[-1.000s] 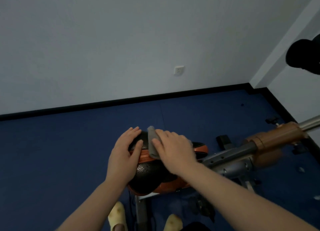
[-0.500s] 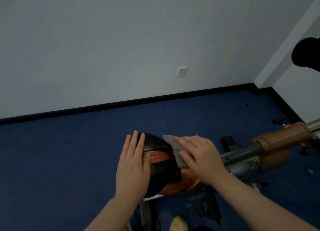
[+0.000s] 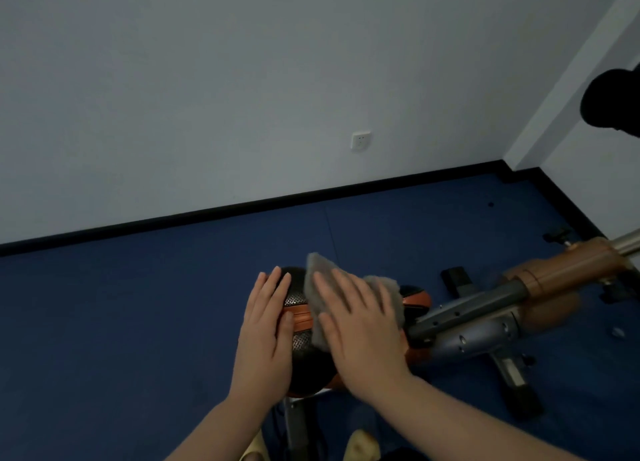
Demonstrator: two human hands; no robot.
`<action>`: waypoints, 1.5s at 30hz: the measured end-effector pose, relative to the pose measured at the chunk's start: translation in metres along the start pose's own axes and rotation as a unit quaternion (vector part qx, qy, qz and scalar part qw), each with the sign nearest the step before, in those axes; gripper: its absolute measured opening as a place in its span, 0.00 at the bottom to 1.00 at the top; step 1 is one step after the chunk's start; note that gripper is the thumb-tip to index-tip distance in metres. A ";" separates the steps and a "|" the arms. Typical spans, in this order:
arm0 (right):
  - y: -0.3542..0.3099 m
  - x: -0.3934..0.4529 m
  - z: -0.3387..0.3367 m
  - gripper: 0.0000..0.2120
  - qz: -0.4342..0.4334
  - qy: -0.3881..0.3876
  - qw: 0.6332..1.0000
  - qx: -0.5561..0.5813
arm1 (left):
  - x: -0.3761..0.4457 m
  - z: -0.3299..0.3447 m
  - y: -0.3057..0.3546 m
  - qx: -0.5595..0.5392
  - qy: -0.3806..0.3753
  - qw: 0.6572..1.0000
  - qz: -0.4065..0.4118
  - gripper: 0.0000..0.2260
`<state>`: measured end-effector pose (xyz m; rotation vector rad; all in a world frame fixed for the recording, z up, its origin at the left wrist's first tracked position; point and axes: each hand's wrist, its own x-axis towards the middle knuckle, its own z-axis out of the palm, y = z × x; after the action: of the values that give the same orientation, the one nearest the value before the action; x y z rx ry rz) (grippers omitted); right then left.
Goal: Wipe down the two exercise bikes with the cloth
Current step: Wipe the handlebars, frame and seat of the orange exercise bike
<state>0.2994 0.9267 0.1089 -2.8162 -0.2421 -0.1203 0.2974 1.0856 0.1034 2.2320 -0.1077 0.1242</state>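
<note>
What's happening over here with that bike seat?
A person is wiping an exercise bike's saddle. The right hand presses a grey cloth flat onto the black and orange seat, fingers spread. The left hand rests flat on the seat's left side, steadying it. The bike's frame stretches to the right over a blue floor.

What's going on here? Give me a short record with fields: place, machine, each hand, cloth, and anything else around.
place: room corner with a blue floor and pale wall
machine: bike with a black and orange seat
left hand: flat on the seat's left side, fingers straight
right hand: flat on the cloth, pressing it onto the seat
cloth: grey, spread under the right hand
other: wall socket; dark object at the right edge, cannot tell what
</note>
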 end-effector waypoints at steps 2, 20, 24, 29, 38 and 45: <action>0.019 0.000 -0.008 0.24 -0.083 -0.035 0.996 -0.018 | 0.001 0.000 0.000 0.006 -0.007 1.000 -0.005 0.21; -0.004 0.064 -0.003 0.25 -0.089 -0.142 0.985 0.039 | -0.021 0.007 -0.001 -0.124 0.028 0.973 -0.195 0.40; 0.009 0.100 -0.007 0.22 -0.080 -0.248 0.949 0.177 | -0.025 -0.003 -0.003 -0.176 -0.052 0.959 -0.216 0.52; -0.021 0.092 0.009 0.25 -0.244 -0.176 0.951 0.068 | -0.020 -0.005 -0.003 -0.185 -0.061 0.950 -0.246 0.43; -0.044 0.107 0.009 0.21 -0.259 -0.187 0.946 0.050 | -0.020 -0.004 -0.004 -0.176 -0.052 0.956 -0.229 0.38; -0.047 0.128 0.002 0.18 -0.143 -0.269 0.946 0.110 | -0.019 -0.006 -0.007 -0.191 -0.069 0.946 -0.254 0.40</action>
<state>0.4166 0.9912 0.1351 -2.5147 -0.7362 0.5845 0.2789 1.0950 0.0993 1.8109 0.3425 -0.3108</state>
